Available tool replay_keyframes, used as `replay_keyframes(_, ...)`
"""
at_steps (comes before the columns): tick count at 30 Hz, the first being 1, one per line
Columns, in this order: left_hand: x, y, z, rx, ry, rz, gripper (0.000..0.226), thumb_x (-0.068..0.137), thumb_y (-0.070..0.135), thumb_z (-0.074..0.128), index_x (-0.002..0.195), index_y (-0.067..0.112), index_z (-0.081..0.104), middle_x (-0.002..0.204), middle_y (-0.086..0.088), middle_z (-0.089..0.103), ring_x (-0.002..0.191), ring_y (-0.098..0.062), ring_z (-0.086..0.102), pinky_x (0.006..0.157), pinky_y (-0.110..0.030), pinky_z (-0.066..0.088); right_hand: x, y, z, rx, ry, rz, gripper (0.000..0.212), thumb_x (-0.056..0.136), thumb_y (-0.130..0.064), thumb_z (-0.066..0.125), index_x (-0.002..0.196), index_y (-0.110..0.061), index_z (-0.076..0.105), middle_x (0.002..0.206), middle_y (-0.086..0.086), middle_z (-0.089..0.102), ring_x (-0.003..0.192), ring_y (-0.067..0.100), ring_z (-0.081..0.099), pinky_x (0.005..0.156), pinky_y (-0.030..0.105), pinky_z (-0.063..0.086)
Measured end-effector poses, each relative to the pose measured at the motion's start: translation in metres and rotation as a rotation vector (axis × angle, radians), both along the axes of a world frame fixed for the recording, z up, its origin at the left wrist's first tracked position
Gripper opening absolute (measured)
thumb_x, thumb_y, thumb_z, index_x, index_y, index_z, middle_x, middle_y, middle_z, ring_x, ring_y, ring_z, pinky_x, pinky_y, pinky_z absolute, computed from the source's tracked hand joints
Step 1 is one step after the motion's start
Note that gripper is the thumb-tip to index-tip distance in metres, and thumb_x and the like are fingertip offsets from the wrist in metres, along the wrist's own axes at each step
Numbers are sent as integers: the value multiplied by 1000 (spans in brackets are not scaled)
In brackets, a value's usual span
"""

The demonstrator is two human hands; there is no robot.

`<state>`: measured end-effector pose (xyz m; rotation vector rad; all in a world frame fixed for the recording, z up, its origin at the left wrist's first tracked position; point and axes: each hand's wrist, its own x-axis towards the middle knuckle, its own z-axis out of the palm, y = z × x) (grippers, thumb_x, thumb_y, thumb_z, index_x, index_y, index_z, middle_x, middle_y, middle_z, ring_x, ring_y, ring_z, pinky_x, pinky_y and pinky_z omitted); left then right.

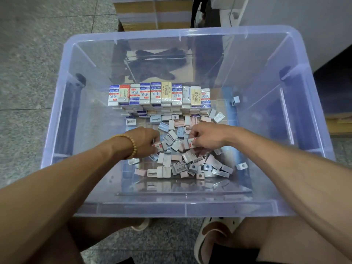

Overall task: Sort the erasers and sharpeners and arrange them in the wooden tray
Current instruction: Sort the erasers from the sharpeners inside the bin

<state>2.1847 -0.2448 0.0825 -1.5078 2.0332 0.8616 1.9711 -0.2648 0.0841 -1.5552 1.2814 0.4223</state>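
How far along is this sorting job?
Partly done. A neat stack of erasers already stands in rows at the far side of the clear bin. In hand: the left hand and right hand each pinch an eraser from the pile. Left: the loose heap of sharpeners is still jumbled, and strays lie off to the side.

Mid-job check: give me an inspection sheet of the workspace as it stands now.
Surface: clear plastic bin on a speckled floor.
Job's things: stacked erasers in rows at the far side of the bin; loose sharpeners heaped nearer; no wooden tray seen.
Clutter: stray sharpeners apart from the heap.
Hands: left hand pinches an eraser; right hand pinches another eraser.
Cables: nothing seen.
Surroundings: cardboard boxes behind the bin; sandal below it.
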Motion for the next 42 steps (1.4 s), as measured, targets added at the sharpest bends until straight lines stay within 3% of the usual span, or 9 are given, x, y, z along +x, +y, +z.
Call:
replay_keyframes(6,-13,-1,0,132,268,107,31,94,21,60,74,22,35,73,4,41,65,-13,37,56,-24,31,-17,-16,14,-234,243,17,25,88,-3,51,67,-16,52,75,3,55,79,24,56,53,26,33)
replay_keyframes(15,-24,-2,-1,-87,329,-59,13,94,25,57,96,15,47,92,0,49,88,-23,50,74,-34,44,-30,-16,3,-348,274,25,16,91,-3,46,86,-18,53,115,11,46,114,37,56,92,34,45)
replay_keyframes(18,-26,-3,-4,-145,357,-115,15,94,25,57,101,13,51,108,-3,51,105,-23,48,85,-34,43,-27,-8,-2,-316,283,74,27,93,-3,46,113,-15,60,128,8,41,118,34,54,104,45,44)
replay_keyframes(21,-24,-4,-10,-126,223,-230,15,94,29,55,100,16,51,136,-7,48,131,-26,35,102,-38,38,-26,-1,5,-268,260,100,25,94,-7,49,112,-21,59,129,7,56,112,29,56,96,38,47)
replay_keyframes(25,-22,-9,-4,-71,102,-239,12,96,31,51,93,22,43,93,1,48,109,-22,44,77,-31,39,-30,4,19,-256,325,110,29,93,-7,51,76,-29,47,102,6,58,92,24,50,74,29,37)
replay_keyframes(29,-19,-8,5,-21,69,-233,12,99,30,48,92,21,42,83,2,46,84,-20,47,69,-31,39,-38,-4,17,-420,374,-5,21,93,-7,46,108,-19,55,115,11,58,94,27,49,75,32,37)
replay_keyframes(32,-24,-5,4,-154,191,-248,7,97,27,50,98,20,47,113,-2,53,105,-21,48,83,-31,44,-32,-3,6,-437,226,85,16,98,-11,48,105,-25,50,113,0,51,100,22,53,81,34,42)
replay_keyframes(36,-26,-4,-8,-175,173,-333,20,95,29,52,113,21,51,153,-5,30,140,-25,26,109,-40,34,-23,6,-1,-377,186,216,31,97,-8,50,125,-21,53,134,-2,49,126,21,47,103,36,41)
replay_keyframes(42,-10,0,-6,-40,86,-264,16,98,30,51,108,18,52,126,-6,50,112,-23,49,89,-33,44,-17,12,3,-385,66,280,18,98,-15,46,111,-25,52,123,-3,56,114,20,51,97,41,46)
